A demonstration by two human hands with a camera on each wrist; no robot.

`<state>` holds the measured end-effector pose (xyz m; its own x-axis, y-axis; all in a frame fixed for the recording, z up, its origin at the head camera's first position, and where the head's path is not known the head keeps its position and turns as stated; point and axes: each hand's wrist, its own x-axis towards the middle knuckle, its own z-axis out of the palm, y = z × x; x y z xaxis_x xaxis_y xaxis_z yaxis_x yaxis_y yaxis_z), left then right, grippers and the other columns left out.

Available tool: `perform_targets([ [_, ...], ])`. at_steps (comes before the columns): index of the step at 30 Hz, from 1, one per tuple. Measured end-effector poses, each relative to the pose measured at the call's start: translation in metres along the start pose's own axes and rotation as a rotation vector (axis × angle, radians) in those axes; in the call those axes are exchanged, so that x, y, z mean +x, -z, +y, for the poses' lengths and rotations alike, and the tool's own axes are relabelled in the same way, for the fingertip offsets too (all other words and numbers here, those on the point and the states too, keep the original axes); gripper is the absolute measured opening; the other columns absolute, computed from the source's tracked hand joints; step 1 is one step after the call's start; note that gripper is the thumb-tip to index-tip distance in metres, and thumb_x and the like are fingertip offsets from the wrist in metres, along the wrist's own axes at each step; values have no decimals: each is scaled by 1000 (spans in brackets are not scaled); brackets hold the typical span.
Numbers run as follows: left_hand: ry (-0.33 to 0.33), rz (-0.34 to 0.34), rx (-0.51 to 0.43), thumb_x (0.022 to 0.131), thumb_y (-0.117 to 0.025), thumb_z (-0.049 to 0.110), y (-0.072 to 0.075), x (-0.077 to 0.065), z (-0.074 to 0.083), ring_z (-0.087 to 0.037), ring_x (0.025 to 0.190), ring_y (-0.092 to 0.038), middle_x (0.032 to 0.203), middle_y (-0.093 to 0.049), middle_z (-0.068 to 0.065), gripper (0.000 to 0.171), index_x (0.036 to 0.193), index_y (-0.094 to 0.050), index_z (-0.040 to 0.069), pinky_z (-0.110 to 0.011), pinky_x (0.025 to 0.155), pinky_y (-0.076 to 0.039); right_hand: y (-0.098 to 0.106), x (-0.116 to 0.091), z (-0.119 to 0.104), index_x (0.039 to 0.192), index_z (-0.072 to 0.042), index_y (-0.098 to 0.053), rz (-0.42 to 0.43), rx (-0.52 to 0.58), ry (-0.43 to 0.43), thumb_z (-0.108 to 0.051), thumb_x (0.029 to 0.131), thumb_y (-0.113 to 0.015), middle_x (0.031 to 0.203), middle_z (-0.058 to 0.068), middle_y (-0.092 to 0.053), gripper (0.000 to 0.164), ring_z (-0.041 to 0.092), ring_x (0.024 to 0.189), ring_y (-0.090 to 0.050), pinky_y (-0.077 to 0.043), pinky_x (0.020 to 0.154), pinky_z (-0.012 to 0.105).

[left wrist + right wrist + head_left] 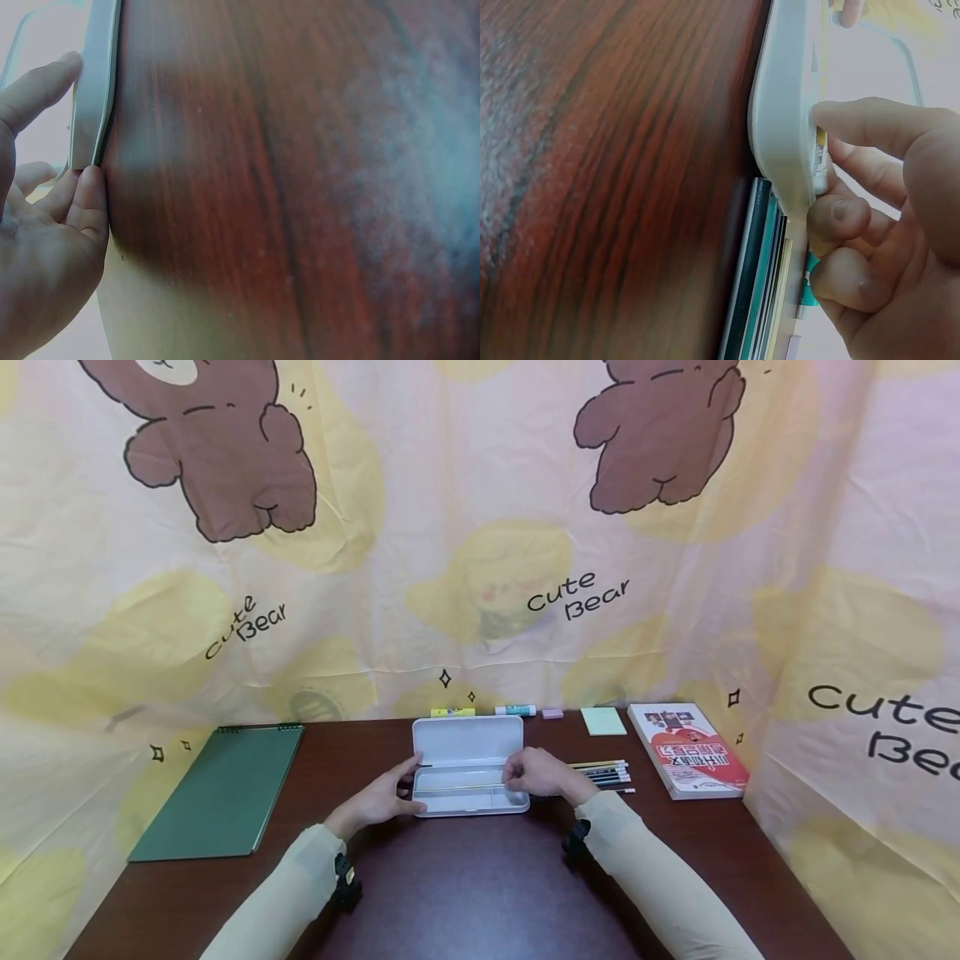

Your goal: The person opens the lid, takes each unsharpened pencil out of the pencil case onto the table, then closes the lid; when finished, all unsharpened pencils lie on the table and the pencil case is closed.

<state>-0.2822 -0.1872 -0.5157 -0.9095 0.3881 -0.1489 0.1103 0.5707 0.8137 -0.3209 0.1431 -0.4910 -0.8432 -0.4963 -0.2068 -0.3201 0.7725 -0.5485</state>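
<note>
An open white pencil case sits at the middle of the table, its lid raised at the back. My left hand holds its left end, thumb at the front corner and fingers toward the hinge. In the left wrist view, fingertips press the case's corner. Over the right end, my right hand pinches a yellow pencil with a white eraser end. The pencil lies lengthwise along the inside of the case. Several more pencils rest on the table beyond the right hand.
A green notepad lies at left, a book at right. Along the back are a yellow box-like item, a glue stick, a purple eraser and pale green sticky notes. A bear-print cloth hangs behind.
</note>
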Motion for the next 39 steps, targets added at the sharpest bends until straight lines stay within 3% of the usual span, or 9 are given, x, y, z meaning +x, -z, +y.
perform_targets([
  [9, 11, 10, 1, 82, -83, 23, -1, -1, 1, -26, 137, -44, 154, -42, -10, 99, 160, -23, 24, -47, 113, -43, 7, -8, 8, 90, -19, -77, 101, 0, 89, -20, 89, -76, 83, -12, -69, 2, 11, 79, -57, -48, 75, 29],
  [21, 3, 5, 10, 82, -83, 25, -1, -1, 0, -27, 135, -45, 153, -42, -12, 100, 160, -21, 21, -47, 112, -44, 22, -35, 40, 91, -21, -79, 216, 12, 129, -18, 87, -77, 92, -10, -75, 5, 10, 87, -62, -53, 86, 37],
  [31, 24, 10, 11, 82, -83, 26, -1, -1, 0, -27, 136, -45, 154, -41, -12, 99, 160, -22, 25, -47, 113, -43, 39, -70, 78, 97, -20, -78, 233, 64, -7, -25, 89, -76, 95, -9, -73, 10, 15, 88, -57, -45, 81, 33],
  [39, 17, 10, 2, 82, -83, 26, -1, -2, 2, -27, 137, -45, 154, -41, -12, 99, 160, -22, 24, -48, 112, -44, 47, -97, 108, 98, -23, -78, 247, 63, -60, -30, 88, -76, 97, -10, -73, 11, 16, 88, -57, -44, 77, 31],
])
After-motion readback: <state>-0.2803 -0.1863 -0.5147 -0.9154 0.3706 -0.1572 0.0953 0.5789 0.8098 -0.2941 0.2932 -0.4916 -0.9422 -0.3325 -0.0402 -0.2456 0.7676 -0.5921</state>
